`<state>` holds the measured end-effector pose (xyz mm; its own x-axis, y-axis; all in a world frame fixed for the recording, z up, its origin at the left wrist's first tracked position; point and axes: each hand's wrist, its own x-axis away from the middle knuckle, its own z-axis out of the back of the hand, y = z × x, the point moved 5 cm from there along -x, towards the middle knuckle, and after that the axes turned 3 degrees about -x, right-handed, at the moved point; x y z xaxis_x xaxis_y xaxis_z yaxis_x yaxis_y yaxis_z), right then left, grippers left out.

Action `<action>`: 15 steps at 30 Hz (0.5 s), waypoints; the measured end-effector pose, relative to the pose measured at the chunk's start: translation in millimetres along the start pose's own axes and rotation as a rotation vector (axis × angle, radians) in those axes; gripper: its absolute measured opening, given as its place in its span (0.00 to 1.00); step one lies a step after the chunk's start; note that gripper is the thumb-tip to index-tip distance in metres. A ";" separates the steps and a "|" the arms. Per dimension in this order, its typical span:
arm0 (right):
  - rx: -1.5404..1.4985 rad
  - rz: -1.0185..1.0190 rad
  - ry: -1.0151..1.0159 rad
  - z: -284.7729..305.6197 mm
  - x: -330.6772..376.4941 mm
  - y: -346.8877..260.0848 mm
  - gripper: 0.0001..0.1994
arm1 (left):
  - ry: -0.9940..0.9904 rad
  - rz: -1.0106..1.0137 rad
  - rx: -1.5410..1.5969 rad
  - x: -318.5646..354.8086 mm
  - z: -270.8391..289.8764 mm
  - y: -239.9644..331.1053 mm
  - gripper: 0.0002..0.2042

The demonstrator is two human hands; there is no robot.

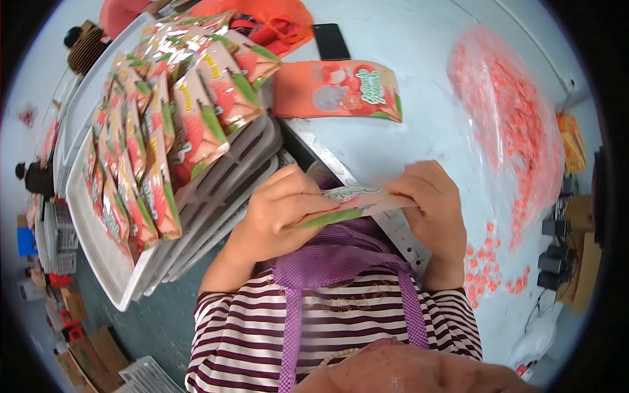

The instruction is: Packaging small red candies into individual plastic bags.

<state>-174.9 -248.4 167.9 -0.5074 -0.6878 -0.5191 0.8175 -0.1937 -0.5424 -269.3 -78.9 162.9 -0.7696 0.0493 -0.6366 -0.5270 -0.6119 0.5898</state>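
Note:
A pink and green printed pouch [357,208] is stretched between my two hands, in front of my chest near the table edge. My left hand [278,208] is closed on one end of it, and my right hand [432,204] pinches the other end. The pouch is tilted nearly edge-on, so its opening and anything inside cannot be made out. Beyond my hands, a stack of flat pouches [337,92] of similar print lies on the table. To the right, a large clear plastic bag [508,124] is filled with small red-pink pieces.
Several puffed pouches [196,124] fill the top white tray [121,291] of a stack on the left. A black phone [331,42] and an orange bag [282,23] lie at the back. Loose red-pink pieces [483,265] are scattered at right. Small black boxes [555,255] line the far right edge.

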 end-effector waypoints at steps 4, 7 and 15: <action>-0.096 0.053 0.025 7.0 4.0 -3.8 0.06 | -0.025 0.026 0.238 3.8 5.7 -9.1 0.18; -0.158 0.055 0.067 11.7 10.3 -0.9 0.04 | -0.191 0.086 0.295 17.3 -10.3 -18.1 0.34; -0.606 -0.053 0.177 7.6 15.0 29.4 0.12 | -0.186 0.576 0.743 41.8 21.0 8.9 0.24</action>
<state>-156.4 -269.7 149.2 -0.6229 -0.5518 -0.5546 0.5170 0.2417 -0.8211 -313.8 -65.7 152.0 -0.9932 0.0605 -0.0990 -0.0946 0.0728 0.9929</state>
